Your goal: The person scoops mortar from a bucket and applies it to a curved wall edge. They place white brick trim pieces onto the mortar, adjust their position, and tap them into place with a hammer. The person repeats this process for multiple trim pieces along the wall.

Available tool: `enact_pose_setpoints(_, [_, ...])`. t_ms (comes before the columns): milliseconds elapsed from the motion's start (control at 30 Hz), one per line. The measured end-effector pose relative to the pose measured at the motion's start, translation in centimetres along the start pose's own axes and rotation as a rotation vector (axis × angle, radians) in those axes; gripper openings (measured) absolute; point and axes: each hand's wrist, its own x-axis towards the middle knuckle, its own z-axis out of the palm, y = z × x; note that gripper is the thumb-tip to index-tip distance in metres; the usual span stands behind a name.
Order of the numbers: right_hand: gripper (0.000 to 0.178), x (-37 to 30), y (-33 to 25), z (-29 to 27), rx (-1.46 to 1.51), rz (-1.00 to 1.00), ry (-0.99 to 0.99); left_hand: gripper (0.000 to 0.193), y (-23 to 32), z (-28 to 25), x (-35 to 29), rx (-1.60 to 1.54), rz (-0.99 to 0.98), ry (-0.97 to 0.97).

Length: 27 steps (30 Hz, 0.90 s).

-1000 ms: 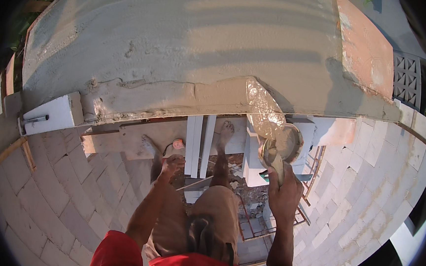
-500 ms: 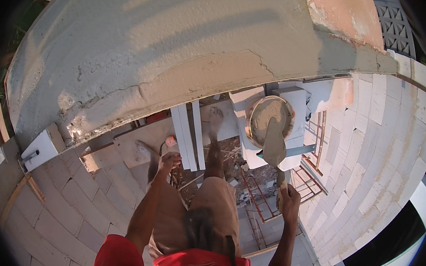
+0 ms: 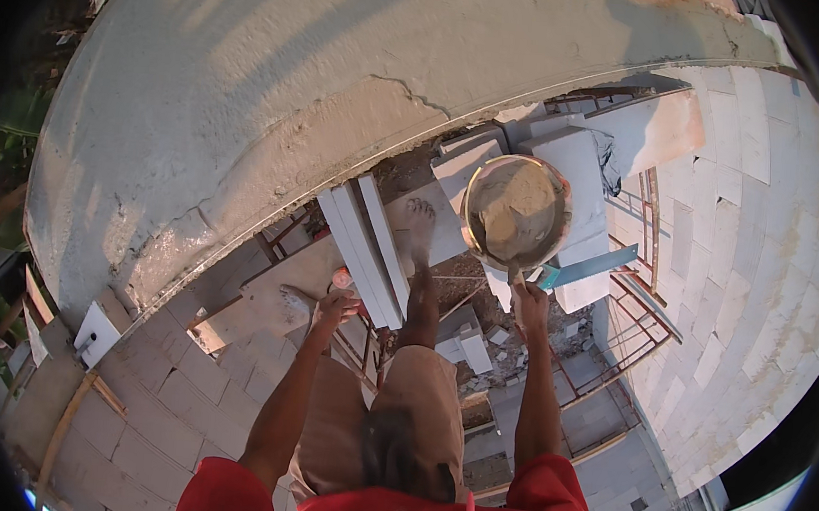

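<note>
My right hand (image 3: 529, 305) is closed around the handle of a trowel (image 3: 515, 268). The trowel's blade is down in a round bucket (image 3: 470, 224) of wet grey mortar (image 3: 518, 201), mostly hidden by the mix. Pale blocks support the bucket. Over the planks, my left hand (image 3: 336, 307) has its fingers curled inward; what they hold, if anything, is hidden. It is nearest to a small orange-and-white object (image 3: 342, 276) and two long pale beams (image 3: 362, 252). Ahead of me curves a wall face coated in wet grey plaster (image 3: 222, 81), with a rougher, lighter patch along its near edge.
A flat blue-green tool (image 3: 594, 266) lies across blocks right of the bucket. Reddish scaffold frames (image 3: 627, 332) stand below at the right. My bare feet (image 3: 420, 216) are on planks above rubble (image 3: 507, 353). Pale block walls (image 3: 743, 241) rise on either side.
My right hand has moved forward and left, bringing the mortar-smeared trowel blade from above the bucket's near rim into the mortar. The view has shifted; my left hand stays curled.
</note>
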Motion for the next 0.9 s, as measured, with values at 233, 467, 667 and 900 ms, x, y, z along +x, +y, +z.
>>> enact_pose_setpoints(233, [0.035,-8.7,-0.8,-4.9,0.228,-0.059,-0.057,0.036,1.7,0.3,-0.3,0.000,0.038,-0.035])
enact_pose_setpoints(467, [0.031,-14.7,-18.6,-7.6,-0.009,-0.381,-0.002,0.032,1.0,1.3,-1.0,-0.076,0.049,-0.038])
enact_pose_setpoints(667, [0.036,-17.4,-28.0,-3.6,-0.438,-0.884,0.406,0.032,-0.6,1.5,-1.5,-0.133,-0.002,-0.029])
enact_pose_setpoints(900, [0.032,-17.3,-29.3,-2.2,-0.469,-0.958,0.439,0.032,-3.7,0.1,-0.5,-0.190,0.008,-0.030])
